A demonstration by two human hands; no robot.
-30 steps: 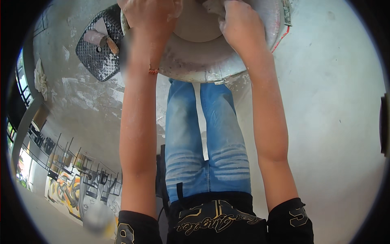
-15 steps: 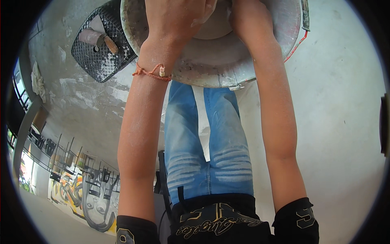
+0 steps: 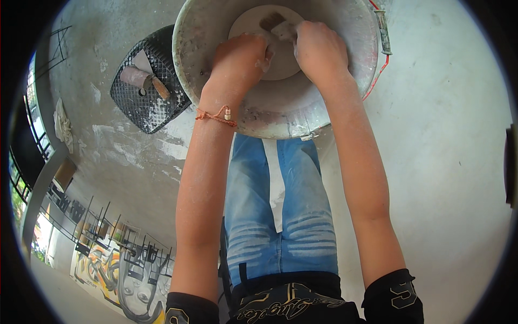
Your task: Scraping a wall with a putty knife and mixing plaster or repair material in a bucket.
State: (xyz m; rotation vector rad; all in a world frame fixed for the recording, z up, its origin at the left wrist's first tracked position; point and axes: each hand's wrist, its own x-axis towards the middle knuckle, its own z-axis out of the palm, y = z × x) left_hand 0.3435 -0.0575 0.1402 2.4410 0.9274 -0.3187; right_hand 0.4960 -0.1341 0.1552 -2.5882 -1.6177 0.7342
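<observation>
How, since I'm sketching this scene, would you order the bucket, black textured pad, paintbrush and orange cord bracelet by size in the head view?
1. Bucket
2. Black textured pad
3. Paintbrush and orange cord bracelet: unranked; their visible lengths look alike, and the right hand partly covers the paintbrush.

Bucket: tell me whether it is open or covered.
Open: no lid covers the bucket; its inner wall and a pale round area show, as does the brush in the right hand.
</observation>
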